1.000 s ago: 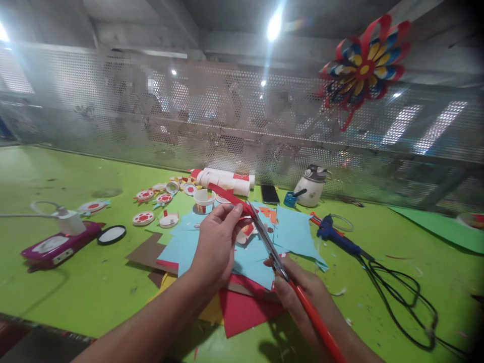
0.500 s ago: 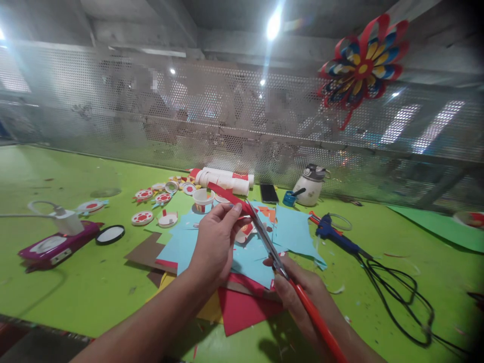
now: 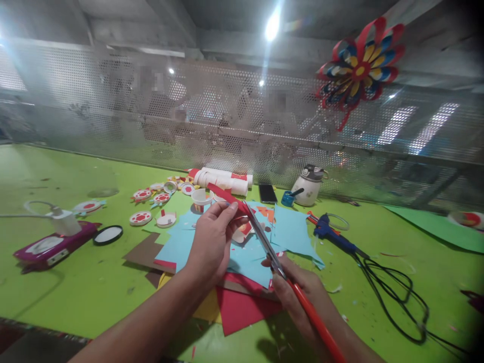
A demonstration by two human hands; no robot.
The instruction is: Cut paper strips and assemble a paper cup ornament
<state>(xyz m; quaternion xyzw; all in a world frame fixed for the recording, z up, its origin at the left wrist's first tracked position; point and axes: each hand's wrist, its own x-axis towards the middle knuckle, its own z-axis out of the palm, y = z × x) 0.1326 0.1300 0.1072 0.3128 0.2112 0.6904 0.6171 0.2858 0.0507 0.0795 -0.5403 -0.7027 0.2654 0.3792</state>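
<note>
My left hand pinches a narrow red paper strip above the table, its free end pointing up and left. My right hand grips red-handled scissors, whose blades reach up to the strip right beside my left fingertips. Below both hands lies a pile of blue paper sheets over red paper, yellow and brown sheets.
On the green table: a blue glue gun with black cable at the right, a white jug, a phone, stacked white paper cups, several paper-cup flowers, a magenta device. A paper flower hangs on the mesh wall.
Hands, strip and scissors stay almost the same; the scissor tips sit slightly closer along the strip. The view has shifted a little.
</note>
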